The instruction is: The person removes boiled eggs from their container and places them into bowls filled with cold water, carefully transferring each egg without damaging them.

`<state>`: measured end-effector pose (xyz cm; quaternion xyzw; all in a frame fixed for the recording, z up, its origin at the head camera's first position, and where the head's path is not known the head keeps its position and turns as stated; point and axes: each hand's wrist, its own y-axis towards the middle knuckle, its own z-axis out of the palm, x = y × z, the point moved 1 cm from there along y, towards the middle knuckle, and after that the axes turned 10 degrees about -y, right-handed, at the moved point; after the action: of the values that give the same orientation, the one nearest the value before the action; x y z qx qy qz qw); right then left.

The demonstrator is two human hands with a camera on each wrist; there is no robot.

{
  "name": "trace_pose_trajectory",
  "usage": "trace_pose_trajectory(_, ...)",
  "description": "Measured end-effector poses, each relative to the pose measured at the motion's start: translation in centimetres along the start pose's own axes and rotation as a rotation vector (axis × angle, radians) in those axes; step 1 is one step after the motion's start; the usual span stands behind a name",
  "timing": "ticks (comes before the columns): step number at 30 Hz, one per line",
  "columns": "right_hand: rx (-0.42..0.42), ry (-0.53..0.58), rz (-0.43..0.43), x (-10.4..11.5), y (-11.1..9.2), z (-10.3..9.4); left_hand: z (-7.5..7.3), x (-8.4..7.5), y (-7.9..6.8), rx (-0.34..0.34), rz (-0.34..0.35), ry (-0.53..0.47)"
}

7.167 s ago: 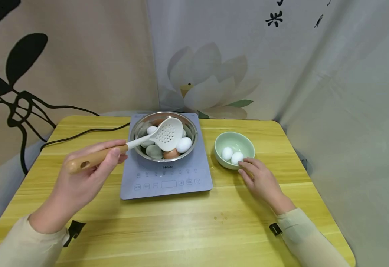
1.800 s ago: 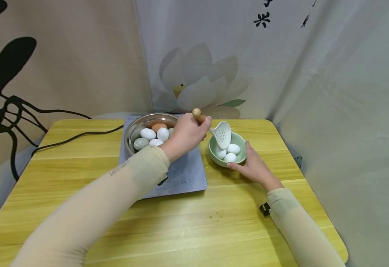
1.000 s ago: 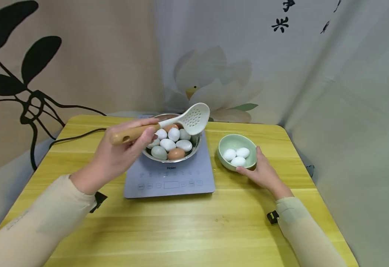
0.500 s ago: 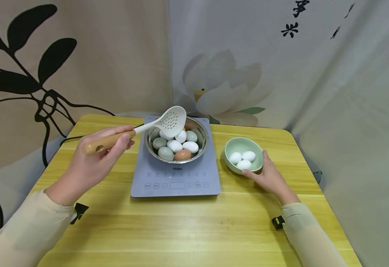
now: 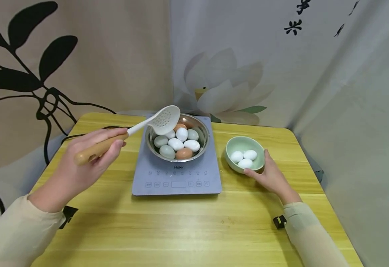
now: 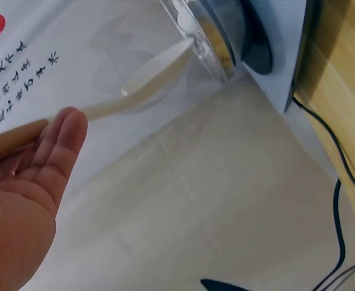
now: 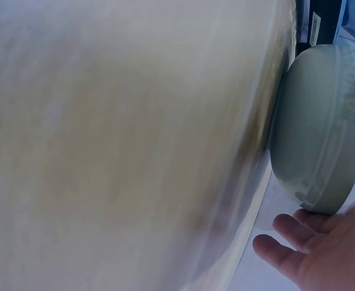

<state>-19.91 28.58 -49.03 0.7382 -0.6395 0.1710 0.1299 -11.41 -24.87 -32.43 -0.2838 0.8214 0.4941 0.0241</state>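
My left hand (image 5: 81, 163) grips the wooden handle of a white slotted spoon (image 5: 164, 119). Its perforated head, with no egg on it, hangs over the back left of a steel bowl (image 5: 205, 135). White, greenish and brown eggs (image 5: 176, 144) fill that bowl, some partly hidden under the spoon. To the right sits a pale green bowl (image 5: 230, 165) with three white eggs (image 5: 245, 163) in it. My right hand (image 5: 274, 180) holds this bowl at its right side, thumb at the front rim. In the right wrist view, fingertips (image 7: 286, 227) lie against the bowl's outer wall.
Under the steel bowl is a grey induction cooktop (image 5: 177, 185) with touch controls facing me. A black cable (image 5: 77, 135) runs left from behind it. The wooden table (image 5: 181, 230) ends at a printed curtain (image 5: 231, 74) at the back.
The slotted spoon went to the green bowl and came back over the steel bowl. The green bowl went from two eggs to three. My right hand shifted from its front rim to its side.
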Motion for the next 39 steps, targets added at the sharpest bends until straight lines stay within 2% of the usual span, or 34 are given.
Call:
trace_pose_trajectory(2,0.0,0.005,0.002,0.0,0.0,0.0,-0.2,0.0,-0.1,0.004,0.04,-0.008)
trace_pose_trajectory(5,0.002,0.015,0.003,-0.1,0.1,0.0,-0.6,0.1,-0.2,0.024,0.06,-0.045)
trace_pose_trajectory(15,0.017,0.011,0.006,0.0,0.3,-0.2,-2.0,0.4,0.1,0.082,0.057,-0.181)
trace_pose_trajectory(21,0.008,0.008,0.003,0.2,0.2,-0.2,-2.3,0.2,0.4,0.144,0.046,-0.191)
trace_pose_trajectory(29,0.025,0.011,0.003,0.3,-0.5,-0.2,-2.1,0.0,0.0,0.131,0.063,-0.191)
trace_pose_trajectory(31,0.019,0.012,-0.002,0.1,-0.7,-0.1,-2.0,-0.1,-0.3,0.128,0.037,-0.19)
trace_pose_trajectory(33,0.015,0.016,-0.008,0.1,-0.7,-0.1,-2.1,-0.1,-0.5,0.124,-0.019,-0.191)
trace_pose_trajectory(39,0.003,0.015,-0.018,0.3,-0.1,-0.2,-2.7,0.2,-1.0,0.074,-0.247,-0.241)
